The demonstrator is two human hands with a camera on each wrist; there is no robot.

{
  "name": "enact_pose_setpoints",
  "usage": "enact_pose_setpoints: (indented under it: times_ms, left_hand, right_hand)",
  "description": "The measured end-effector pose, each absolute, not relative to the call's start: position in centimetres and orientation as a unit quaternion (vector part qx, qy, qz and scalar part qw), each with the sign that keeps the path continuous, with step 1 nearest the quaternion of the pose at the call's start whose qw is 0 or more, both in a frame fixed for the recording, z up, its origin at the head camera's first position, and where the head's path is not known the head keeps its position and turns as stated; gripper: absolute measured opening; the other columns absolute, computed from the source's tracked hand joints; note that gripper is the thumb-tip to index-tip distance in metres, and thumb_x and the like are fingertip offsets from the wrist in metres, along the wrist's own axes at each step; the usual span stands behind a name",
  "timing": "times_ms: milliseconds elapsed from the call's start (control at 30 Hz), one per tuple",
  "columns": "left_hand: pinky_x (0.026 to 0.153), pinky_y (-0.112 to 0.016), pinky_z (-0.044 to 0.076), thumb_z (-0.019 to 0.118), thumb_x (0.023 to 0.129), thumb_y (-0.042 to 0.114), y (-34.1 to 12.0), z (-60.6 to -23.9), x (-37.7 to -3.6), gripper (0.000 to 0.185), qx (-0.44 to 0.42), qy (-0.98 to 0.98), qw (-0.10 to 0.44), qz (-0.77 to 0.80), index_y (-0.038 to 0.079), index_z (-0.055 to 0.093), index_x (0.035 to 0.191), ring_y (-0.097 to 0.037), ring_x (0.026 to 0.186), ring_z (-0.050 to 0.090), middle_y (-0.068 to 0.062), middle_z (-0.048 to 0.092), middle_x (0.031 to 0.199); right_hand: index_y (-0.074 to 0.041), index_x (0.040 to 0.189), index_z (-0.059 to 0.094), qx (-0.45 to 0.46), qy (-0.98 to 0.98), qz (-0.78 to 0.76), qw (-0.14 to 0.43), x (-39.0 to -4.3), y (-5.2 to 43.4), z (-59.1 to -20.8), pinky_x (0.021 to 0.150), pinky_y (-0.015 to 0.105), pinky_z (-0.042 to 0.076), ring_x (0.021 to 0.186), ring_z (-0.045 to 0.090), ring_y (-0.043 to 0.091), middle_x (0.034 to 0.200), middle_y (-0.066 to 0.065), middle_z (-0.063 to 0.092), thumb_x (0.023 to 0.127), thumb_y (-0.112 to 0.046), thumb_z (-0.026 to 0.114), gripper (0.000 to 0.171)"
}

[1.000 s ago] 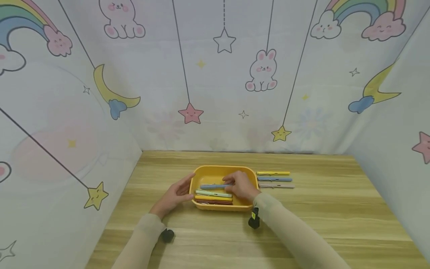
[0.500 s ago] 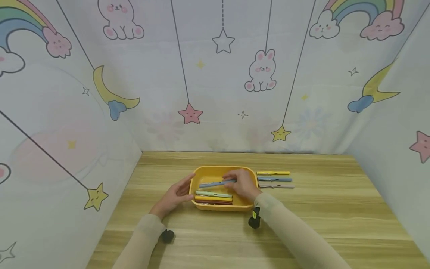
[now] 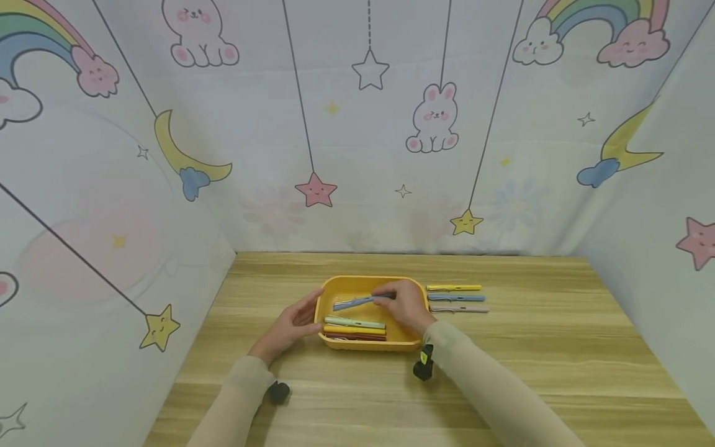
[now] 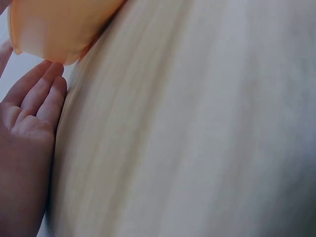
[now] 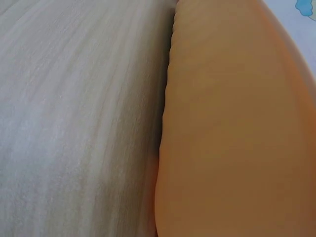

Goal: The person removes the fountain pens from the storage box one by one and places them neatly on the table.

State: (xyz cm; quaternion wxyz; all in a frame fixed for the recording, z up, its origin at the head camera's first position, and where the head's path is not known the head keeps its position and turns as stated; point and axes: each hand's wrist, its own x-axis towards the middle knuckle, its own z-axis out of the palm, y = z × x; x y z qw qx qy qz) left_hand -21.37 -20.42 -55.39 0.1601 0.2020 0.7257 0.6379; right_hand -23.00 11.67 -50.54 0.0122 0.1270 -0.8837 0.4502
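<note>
A yellow tray sits mid-table; its outer wall fills the right wrist view. Inside the tray lie a pale green pen, a yellow pen and a dark red pen. My right hand pinches a blue pen by its right end and holds it tilted above the tray. My left hand rests with straight fingers against the tray's left wall; its fingertips touch the tray's corner.
Three pens lie in a row on the wooden table to the right of the tray: a yellow one, a blue one and a beige one. Patterned fabric walls enclose the table at the back and on both sides.
My right hand has lifted the blue pen off the others in the tray and drawn it slightly back, its left end now lower. The left hand has stayed put.
</note>
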Motion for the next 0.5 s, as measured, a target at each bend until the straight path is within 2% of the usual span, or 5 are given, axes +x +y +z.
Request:
enact_pose_setpoints:
  times_ms: [233,500]
  left_hand:
    - [0.126,-0.051,0.024,0.072,0.100,0.011,-20.48,-55.62,-21.58,0.080,0.205,0.729,0.157,0.634,0.026,0.031,0.167,-0.036,0.157,0.029,-0.011,0.029,0.172]
    - [0.126,-0.050,0.025,0.073,0.100,0.010,-20.47,-55.75,-21.55,0.080,0.199,0.730,0.162,0.633,0.027,0.032,0.167,-0.033,0.157,0.029,-0.009,0.029,0.172]
  right_hand:
    - [-0.016,0.096,0.086,0.130,-0.870,0.475,0.027,-23.02,11.70,-50.34,0.063,0.028,0.054,0.074,0.065,0.011,0.094,-0.002,0.080,0.090,-0.013,0.084,0.007]
    - [-0.015,0.099,0.086,0.157,-0.850,0.501,0.037,-22.97,12.01,-50.52,0.067,0.027,0.059,0.082,0.073,0.012,0.098,0.002,0.081,0.091,-0.012,0.083,0.009]
